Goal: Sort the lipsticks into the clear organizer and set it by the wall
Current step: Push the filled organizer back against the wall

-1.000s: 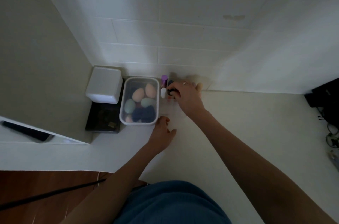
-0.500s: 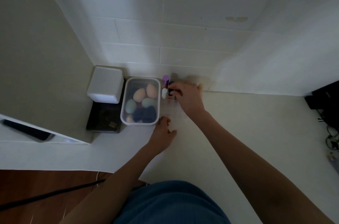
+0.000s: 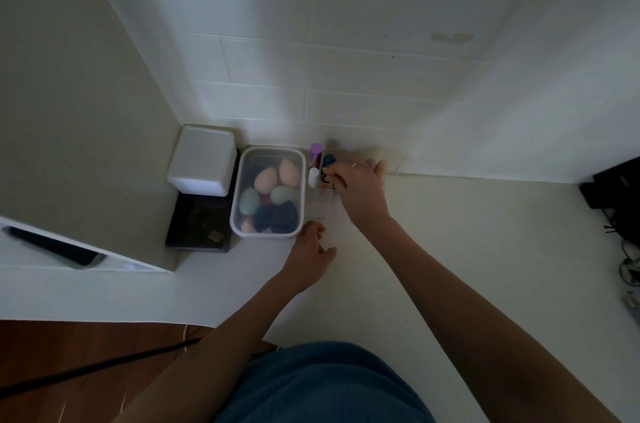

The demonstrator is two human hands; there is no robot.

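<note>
1. Looking down from the head camera, the clear organizer is see-through plastic, faint against the pale counter, sitting just under the right hand, close to the tiled wall.
2. Three lipsticks show past that hand's fingertips: a purple one, a white one and a dark blue one.
3. The right hand's fingers are curled onto something dark in the organizer; what it is I cannot tell.
4. The left hand rests loosely curled and empty at the organizer's near corner.
5. Left of both hands, one lidded container holds about seven makeup sponges.
</note>
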